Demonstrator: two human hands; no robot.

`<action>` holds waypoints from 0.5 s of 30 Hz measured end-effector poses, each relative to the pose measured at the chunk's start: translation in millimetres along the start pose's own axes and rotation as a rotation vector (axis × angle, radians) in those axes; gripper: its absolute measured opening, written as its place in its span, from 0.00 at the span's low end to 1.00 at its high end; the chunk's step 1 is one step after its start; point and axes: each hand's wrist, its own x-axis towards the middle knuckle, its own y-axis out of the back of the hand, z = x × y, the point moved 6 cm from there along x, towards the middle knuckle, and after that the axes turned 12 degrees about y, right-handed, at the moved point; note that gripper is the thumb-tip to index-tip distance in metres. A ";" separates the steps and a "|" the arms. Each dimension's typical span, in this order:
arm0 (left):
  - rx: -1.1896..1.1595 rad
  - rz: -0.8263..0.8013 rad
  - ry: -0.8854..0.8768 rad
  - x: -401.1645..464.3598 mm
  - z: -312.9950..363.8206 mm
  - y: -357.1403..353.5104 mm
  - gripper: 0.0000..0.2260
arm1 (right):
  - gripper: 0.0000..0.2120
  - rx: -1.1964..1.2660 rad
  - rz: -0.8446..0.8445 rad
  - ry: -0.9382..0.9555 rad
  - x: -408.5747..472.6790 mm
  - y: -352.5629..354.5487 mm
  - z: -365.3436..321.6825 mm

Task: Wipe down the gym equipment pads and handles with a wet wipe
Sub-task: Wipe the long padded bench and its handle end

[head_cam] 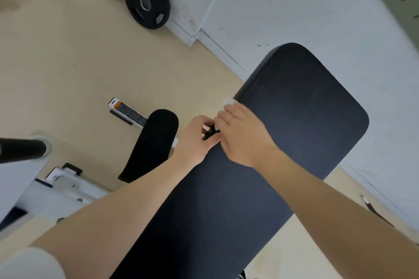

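Observation:
A long dark bench pad runs from the bottom centre up to the right. At its left edge, my right hand lies over a white wet wipe, a corner of which pokes out beyond the fingers. My left hand is just to the left, fingers curled around a small black object at the pad's edge; what it is I cannot tell. A smaller black pad stands to the left of the bench.
A black weight plate leans against the white wall at the top. A black bar handle juts in from the left edge. White machine frame parts sit at lower left on the beige floor.

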 end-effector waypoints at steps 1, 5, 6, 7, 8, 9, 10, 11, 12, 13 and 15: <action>-0.003 -0.001 0.004 0.0 -0.7 -0.1 0.11 | 0.21 0.000 -0.008 0.025 -4.0 -1.4 -2.8; -0.006 -0.033 0.024 3.3 -3.2 -0.2 0.13 | 0.22 -0.105 -0.034 0.093 -0.1 0.0 25.2; -0.014 -0.045 0.033 5.1 -2.2 -0.3 0.14 | 0.21 -0.130 -0.036 0.081 4.1 2.3 38.4; -0.024 -0.052 0.038 7.5 0.3 -0.7 0.15 | 0.21 -0.155 -0.041 0.054 8.6 4.9 53.3; -0.036 -0.056 0.036 10.5 5.1 -0.9 0.17 | 0.22 -0.176 -0.041 0.014 12.6 7.9 69.2; -0.043 -0.058 0.025 14.5 12.4 -1.2 0.19 | 0.22 -0.189 -0.035 -0.036 15.7 12.3 85.6; -0.045 -0.057 0.005 19.4 22.0 -1.7 0.20 | 0.23 -0.195 -0.022 -0.093 17.5 16.7 102.5; -0.042 -0.056 -0.018 24.9 32.9 -2.3 0.21 | 0.24 -0.194 -0.005 -0.155 17.9 21.2 118.8; -0.036 -0.056 -0.040 31.0 44.3 -3.7 0.21 | 0.24 -0.185 0.014 -0.224 17.1 26.3 132.9; -0.028 -0.054 -0.065 36.9 56.0 -5.4 0.21 | 0.25 -0.162 0.034 -0.295 15.8 30.2 144.1; -0.003 -0.046 -0.119 47.4 77.0 -10.5 0.21 | 0.24 -0.098 0.089 -0.416 12.3 34.3 156.2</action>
